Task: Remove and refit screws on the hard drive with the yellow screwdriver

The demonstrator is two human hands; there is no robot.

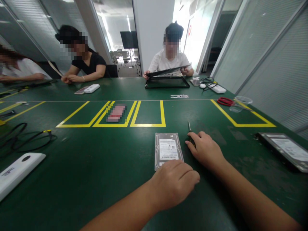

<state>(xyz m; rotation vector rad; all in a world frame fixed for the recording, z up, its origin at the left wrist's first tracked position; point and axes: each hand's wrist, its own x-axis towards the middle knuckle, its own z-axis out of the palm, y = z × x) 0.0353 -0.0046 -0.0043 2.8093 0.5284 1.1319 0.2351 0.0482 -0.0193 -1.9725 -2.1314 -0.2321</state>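
Observation:
A silver hard drive (167,148) with a white label lies flat on the green table (101,166) in front of me. My left hand (175,183) rests curled at the drive's near edge, fingers bent and touching it. My right hand (206,150) sits just right of the drive, its fingers closed round the handle of a screwdriver (189,126) whose thin shaft points away from me.
A second hard drive (286,150) lies at the right edge. A white device (16,171) and black cables (26,136) lie at the left. Yellow tape boxes (148,124) mark the middle. Three people sit at the far side; one holds a laptop (167,81).

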